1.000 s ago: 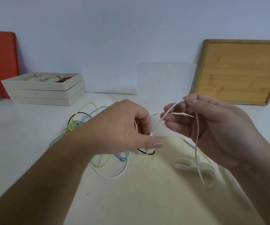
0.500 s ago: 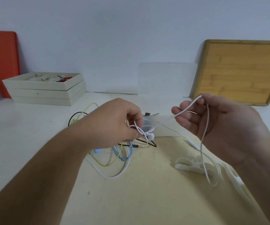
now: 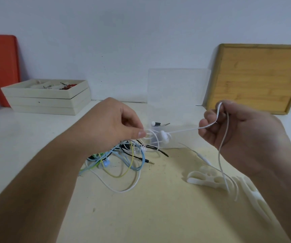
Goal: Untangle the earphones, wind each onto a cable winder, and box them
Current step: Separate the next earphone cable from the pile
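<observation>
Clearly early, head view: left hand (image 3: 116,127) grip pinches white earphone cable (image 3: 185,130) loops above tangle (image 3: 123,158) on worktop (image 3: 36,137). Right hand (image 3: 242,130) grip clamped on same cable. Cable winders (image 3: 209,179) unwound, clear box (image 3: 178,95) behind. Untangling, winding, boxing left.

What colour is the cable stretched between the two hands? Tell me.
White cable, clearest in the head view.
</observation>
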The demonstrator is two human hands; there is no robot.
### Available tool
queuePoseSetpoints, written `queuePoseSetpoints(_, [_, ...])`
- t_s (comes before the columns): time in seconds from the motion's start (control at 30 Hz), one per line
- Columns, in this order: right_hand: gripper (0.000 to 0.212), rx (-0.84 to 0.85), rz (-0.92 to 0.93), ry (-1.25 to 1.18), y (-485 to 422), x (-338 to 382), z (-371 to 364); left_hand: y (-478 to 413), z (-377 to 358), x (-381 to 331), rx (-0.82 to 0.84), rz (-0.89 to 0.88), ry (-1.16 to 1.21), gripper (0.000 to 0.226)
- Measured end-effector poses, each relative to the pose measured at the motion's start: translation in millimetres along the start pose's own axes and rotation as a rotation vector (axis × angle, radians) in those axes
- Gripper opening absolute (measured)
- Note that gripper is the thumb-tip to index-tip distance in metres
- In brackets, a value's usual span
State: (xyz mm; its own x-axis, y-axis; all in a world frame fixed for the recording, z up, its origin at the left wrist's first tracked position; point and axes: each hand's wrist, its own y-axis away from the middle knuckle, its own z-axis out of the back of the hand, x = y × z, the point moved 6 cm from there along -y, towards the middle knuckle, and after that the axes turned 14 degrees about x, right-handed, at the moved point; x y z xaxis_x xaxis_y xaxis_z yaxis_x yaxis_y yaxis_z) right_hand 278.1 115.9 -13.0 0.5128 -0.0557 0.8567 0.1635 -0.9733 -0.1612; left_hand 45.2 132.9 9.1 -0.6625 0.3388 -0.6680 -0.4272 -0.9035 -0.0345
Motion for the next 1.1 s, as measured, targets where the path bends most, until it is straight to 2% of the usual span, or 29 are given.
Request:
queuePoseSetpoints(0.07, [0.029,0.009,0.004,-0.010,-0.3,0.9,-0.3,1.1,1.8,-4.3,-0.020,-0.042,-0.081,0.013])
queuePoseSetpoints(0.17, [0.030,0.007,-0.003,-0.008,-0.9,1.4,1.4,2.5,-3.9,-11.7,0.028,-0.121,-0.046,0.019])
queuePoseSetpoints(0.3, [0.028,-0.030,-0.040,-0.011,-1.7,-2.9,6.0,3.8,-6.3,-12.8,0.049,-0.142,0.160,0.018])
queuePoseSetpoints(0.47, [0.028,-0.088,-0.052,-0.028,-2.8,-4.2,14.2,0.3,-7.7,-4.1,0.069,-0.130,0.547,0.041])
queuePoseSetpoints(0.67, [0.029,-0.163,0.015,-0.094,-5.1,2.1,24.6,-1.7,1.1,9.8,0.032,-0.054,0.627,0.035])
queuePoseSetpoints(0.73, [0.030,-0.198,0.054,-0.100,-4.5,7.1,29.0,-0.4,1.6,14.1,0.097,-0.028,0.485,0.028])
queuePoseSetpoints(0.8, [0.030,-0.221,0.091,-0.101,-3.6,11.6,32.0,0.1,-2.2,19.5,0.211,0.009,0.206,0.020])
queuePoseSetpoints(0.87, [0.030,-0.244,0.139,-0.114,-1.9,17.0,33.2,0.5,-9.8,22.2,0.333,0.024,0.033,0.024])
queuePoseSetpoints(0.97, [0.028,-0.248,0.199,-0.148,-0.8,27.9,35.2,3.7,-16.6,17.4,0.450,-0.005,0.049,0.038])
queuePoseSetpoints(1.03, [0.020,-0.249,0.233,-0.114,-0.2,35.9,39.9,6.9,-18.6,10.1,0.532,-0.088,0.177,0.038])
queuePoseSetpoints(1.1, [0.020,-0.232,0.248,-0.067,0.7,41.9,41.5,12.6,-20.3,2.6,0.642,-0.215,0.370,0.043])
